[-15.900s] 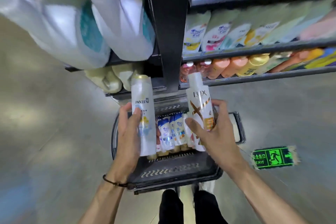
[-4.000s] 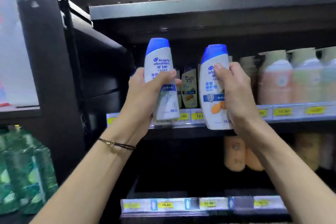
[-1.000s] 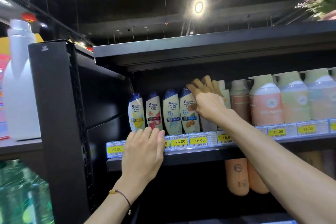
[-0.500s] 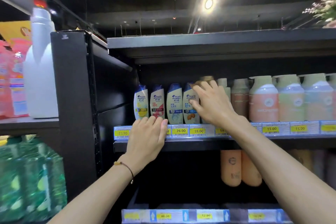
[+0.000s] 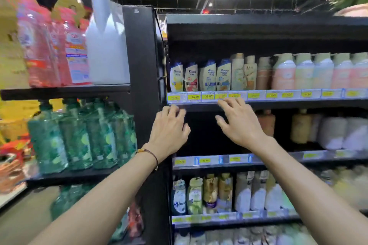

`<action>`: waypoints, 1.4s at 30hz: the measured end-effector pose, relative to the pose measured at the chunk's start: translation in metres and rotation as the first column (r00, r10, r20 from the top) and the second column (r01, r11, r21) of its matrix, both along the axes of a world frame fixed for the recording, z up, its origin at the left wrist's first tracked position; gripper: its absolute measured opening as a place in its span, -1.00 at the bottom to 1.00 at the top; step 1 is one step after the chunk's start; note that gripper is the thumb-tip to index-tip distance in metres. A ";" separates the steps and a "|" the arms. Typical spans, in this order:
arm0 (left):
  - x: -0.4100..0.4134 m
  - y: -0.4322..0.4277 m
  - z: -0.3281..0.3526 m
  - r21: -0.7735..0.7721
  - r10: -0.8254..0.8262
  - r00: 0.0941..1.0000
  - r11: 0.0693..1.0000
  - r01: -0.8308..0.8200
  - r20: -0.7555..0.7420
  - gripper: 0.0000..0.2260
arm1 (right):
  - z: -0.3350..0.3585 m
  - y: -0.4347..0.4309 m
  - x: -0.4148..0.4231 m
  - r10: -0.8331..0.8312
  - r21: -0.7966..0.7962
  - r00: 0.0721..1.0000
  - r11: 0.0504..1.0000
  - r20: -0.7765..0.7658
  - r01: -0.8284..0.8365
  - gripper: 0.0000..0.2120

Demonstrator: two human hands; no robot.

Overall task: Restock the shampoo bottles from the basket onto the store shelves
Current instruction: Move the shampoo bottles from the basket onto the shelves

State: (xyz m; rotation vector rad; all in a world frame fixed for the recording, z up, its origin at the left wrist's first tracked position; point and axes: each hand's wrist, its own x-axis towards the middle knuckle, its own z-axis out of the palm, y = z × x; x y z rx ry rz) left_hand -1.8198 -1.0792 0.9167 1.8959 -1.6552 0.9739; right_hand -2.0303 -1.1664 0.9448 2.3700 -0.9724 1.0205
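Several blue-capped white shampoo bottles [image 5: 201, 77] stand upright in a row at the left end of the upper shelf [image 5: 258, 102], next to a cream bottle and a Lux bottle [image 5: 250, 74]. My left hand [image 5: 169, 131] hangs in front of the shelf below its edge, fingers loosely curled, holding nothing. My right hand [image 5: 239, 123] is beside it, fingers spread and relaxed, fingertips near the yellow price tags [image 5: 208, 96]. Neither hand touches a bottle. The basket is out of view.
A black upright post [image 5: 143, 85] separates this bay from the left one, which holds a white jug [image 5: 106, 42], pink refill packs and green bottles [image 5: 79, 135]. Pastel pump bottles [image 5: 318, 73] fill the right of the upper shelf. Lower shelves carry more bottles [image 5: 209, 195].
Both hands have pulled back and down from the upper shelf. My right hand let go of the bottles it was touching. The view has backed away and shows more shelves.
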 end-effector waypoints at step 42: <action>0.118 0.338 -0.806 0.912 0.575 0.714 0.328 0.245 -0.399 -0.66 | -0.849 0.297 0.113 0.350 0.858 0.833 0.448 -0.428 0.252 -0.66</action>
